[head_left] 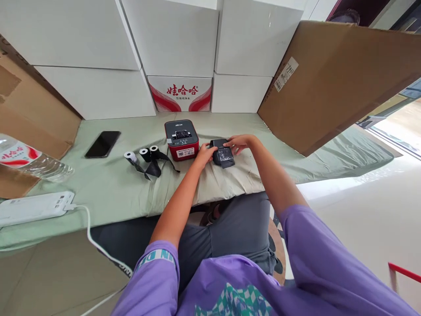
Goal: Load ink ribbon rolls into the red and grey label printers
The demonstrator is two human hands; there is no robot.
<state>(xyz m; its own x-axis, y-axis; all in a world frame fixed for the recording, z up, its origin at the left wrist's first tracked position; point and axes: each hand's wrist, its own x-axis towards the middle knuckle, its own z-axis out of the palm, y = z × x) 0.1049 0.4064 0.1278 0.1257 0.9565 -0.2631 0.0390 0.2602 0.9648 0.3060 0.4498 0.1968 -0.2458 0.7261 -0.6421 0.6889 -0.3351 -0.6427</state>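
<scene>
Between the front and back edges of the green-cloth-covered tabletop (112, 188), the left hand (206, 154) pinches a small boxy black device (224, 156) — the right hand (240, 142) touches its right side, grip unclear.

Bright right, stretched edges

Lit brightly, most strongly from the right — glaring nearly white on the glossy pale floor (362, 193). Duller across the large brown cardboard box (338, 83), darkest beneath the front edge of the wrinkled pale green cloth (125, 188). Stretched and tilted toward the margins. Crisp mid-frame on the red-lettered white carton (182, 103) — too coarse for fine detail on the small, rounded black object (223, 154).
</scene>
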